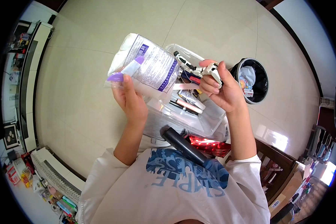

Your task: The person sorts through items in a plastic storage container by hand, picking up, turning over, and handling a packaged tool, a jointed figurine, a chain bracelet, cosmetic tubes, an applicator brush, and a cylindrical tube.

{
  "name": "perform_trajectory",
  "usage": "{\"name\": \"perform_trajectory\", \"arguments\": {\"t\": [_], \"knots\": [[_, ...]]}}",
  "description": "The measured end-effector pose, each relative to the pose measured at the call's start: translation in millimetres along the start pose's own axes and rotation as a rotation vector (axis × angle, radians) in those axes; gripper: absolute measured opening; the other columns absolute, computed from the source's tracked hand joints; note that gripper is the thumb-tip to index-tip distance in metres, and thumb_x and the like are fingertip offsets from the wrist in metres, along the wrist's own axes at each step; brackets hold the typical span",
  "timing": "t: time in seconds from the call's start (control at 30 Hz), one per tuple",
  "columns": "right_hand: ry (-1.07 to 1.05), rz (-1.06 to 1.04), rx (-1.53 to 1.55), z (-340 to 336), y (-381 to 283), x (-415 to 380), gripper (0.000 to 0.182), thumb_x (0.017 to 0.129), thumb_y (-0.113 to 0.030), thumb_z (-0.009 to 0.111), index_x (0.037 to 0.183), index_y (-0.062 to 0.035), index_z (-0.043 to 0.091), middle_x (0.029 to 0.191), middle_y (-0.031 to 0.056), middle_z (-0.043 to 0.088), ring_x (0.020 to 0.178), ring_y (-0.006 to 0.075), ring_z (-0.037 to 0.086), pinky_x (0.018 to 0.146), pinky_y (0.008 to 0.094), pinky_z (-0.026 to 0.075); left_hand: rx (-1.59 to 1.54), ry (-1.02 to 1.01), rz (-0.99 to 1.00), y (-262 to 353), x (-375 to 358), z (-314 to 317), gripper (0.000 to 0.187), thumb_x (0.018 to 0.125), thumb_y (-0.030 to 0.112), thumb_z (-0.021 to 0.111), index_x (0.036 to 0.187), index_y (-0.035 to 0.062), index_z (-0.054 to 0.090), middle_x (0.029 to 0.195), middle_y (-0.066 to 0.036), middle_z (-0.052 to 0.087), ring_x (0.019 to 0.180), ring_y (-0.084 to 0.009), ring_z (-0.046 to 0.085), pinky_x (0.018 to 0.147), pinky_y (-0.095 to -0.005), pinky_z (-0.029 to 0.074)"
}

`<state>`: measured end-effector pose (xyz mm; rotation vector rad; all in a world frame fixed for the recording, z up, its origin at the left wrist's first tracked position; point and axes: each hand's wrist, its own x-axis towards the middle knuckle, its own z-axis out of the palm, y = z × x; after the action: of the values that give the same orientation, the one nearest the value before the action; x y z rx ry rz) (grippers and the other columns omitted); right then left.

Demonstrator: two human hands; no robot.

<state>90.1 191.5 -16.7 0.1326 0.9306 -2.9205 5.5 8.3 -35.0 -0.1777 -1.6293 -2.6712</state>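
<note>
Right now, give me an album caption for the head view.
Packet in the left hand, black-and-white piece in the right hand, above a clear box near a bin.

A room in a home, with glossy floor tiles (pixel 86 86), a lined wastebasket (pixel 264 80) and cluttered shelves (pixel 24 43).

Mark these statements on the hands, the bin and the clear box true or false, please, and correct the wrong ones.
1. The left hand holds a printed packet. True.
2. The right hand is empty. False: it holds a white-and-black jointed item.
3. The round bin has a black liner. True.
4. The clear box is covered by a lid. False: it is open, with several items inside.
5. A dark cylinder overlaps the printed shirt in view. True.
</note>
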Motion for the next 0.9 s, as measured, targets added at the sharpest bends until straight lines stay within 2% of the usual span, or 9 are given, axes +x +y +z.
{"name": "perform_trajectory", "arguments": {"t": [0.07, 0.13, 0.17, 0.23, 0.37, 0.43, 0.47, 0.67, 0.9], "knots": [[-0.015, 0.003, -0.075, 2, 2, 1, 0.039, 0.084, -0.037, 0.036, 0.101, -0.0026, 0.043, 0.059, -0.0001, 0.04, 0.049, 0.0079, 0.036, 0.052, 0.0211, 0.031, -0.004, 0.009, -0.007, 0, 0, 0, 0.029, 0.083, 0.019, 0.044, 0.105, 0.0001, 0.037, 0.1, -0.009, 0.046, 0.091, -0.0123, 0.045, 0.076, -0.0235, 0.037], [0.067, -0.092, -0.174, 14, 4, 4, 0.028, 0.085, -0.026, 0.037, 0.095, -0.0016, 0.046, 0.075, 0.0073, 0.053, 0.06, 0.0111, 0.047, 0.057, 0.0205, 0.038, -0.008, -0.006, -0.005, 1, 0, 1, 0.029, 0.084, 0.019, 0.043, 0.105, 0.0001, 0.037, 0.1, -0.009, 0.046, 0.091, -0.0123, 0.045, 0.077, -0.0236, 0.037], [0.066, -0.091, -0.174, 17, 4, 5, 0.028, 0.085, -0.026, 0.037, 0.095, -0.0016, 0.046, 0.075, 0.0073, 0.053, 0.06, 0.0111, 0.047, 0.057, 0.0205, 0.038, -0.008, -0.005, -0.005, 1, 1, 2, 0.029, 0.084, 0.019, 0.043, 0.105, 0.0001, 0.037, 0.1, -0.009, 0.046, 0.091, -0.0123, 0.045, 0.077, -0.0236, 0.037], [0.152, -0.12, -0.211, 21, 4, 6, 0.021, 0.084, -0.017, 0.038, 0.098, -0.0028, 0.041, 0.091, 0.0144, 0.055, 0.069, 0.0141, 0.052, 0.066, 0.0236, 0.042, -0.016, -0.014, -0.002, 1, 1, 2, 0.028, 0.084, 0.018, 0.042, 0.105, 0.0002, 0.037, 0.101, -0.009, 0.046, 0.092, -0.0125, 0.045, 0.077, -0.0242, 0.037], [0.125, -0.138, -0.423, 20, 6, 5, 0.022, 0.082, -0.008, 0.04, 0.102, -0.0027, 0.035, 0.096, 0.0158, 0.054, 0.073, 0.0138, 0.053, 0.069, 0.0244, 0.043, -0.013, -0.012, 0.001, 1, 1, 1, 0.028, 0.084, 0.018, 0.042, 0.105, 0.0, 0.037, 0.101, -0.009, 0.045, 0.093, -0.013, 0.044, 0.078, -0.0249, 0.037], [0.158, -0.124, -0.575, 22, 10, 5, 0.037, 0.079, 0.0, 0.042, 0.112, -0.0021, 0.025, 0.098, 0.015, 0.053, 0.072, 0.0133, 0.054, 0.068, 0.0245, 0.044, -0.021, -0.013, -0.025, 1, 1, 1, 0.028, 0.084, 0.018, 0.042, 0.105, -0.0004, 0.037, 0.101, -0.009, 0.045, 0.093, -0.0134, 0.044, 0.079, -0.0252, 0.037], [0.176, -0.153, -0.597, 22, 12, 5, 0.041, 0.078, 0.003, 0.042, 0.115, 0.0008, 0.027, 0.101, 0.0133, 0.051, 0.073, 0.0127, 0.054, 0.067, 0.023, 0.044, -0.021, -0.014, -0.026, 1, 2, 1, 0.028, 0.084, 0.018, 0.042, 0.105, -0.0004, 0.037, 0.101, -0.009, 0.045, 0.093, -0.0134, 0.044, 0.079, -0.0252, 0.037], [0.32, -0.131, -0.609, 26, 12, 7, 0.035, 0.078, 0.001, 0.045, 0.112, 0.0041, 0.038, 0.1, 0.0104, 0.051, 0.074, 0.0111, 0.056, 0.06, 0.0174, 0.043, -0.009, -0.015, -0.012, -1, 2, -1, 0.029, 0.084, 0.018, 0.042, 0.105, -0.0004, 0.037, 0.101, -0.01, 0.046, 0.092, -0.0134, 0.045, 0.078, -0.025, 0.037], [0.313, -0.112, -0.675, 23, 14, 7, 0.036, 0.077, -0.003, 0.049, 0.111, 0.0039, 0.038, 0.095, 0.009, 0.053, 0.073, 0.0089, 0.056, 0.057, 0.0164, 0.042, -0.021, -0.022, 0.004, -2, 3, -1, 0.029, 0.084, 0.018, 0.042, 0.105, -0.0008, 0.037, 0.102, -0.011, 0.046, 0.093, -0.0143, 0.046, 0.078, -0.0258, 0.038]]}}
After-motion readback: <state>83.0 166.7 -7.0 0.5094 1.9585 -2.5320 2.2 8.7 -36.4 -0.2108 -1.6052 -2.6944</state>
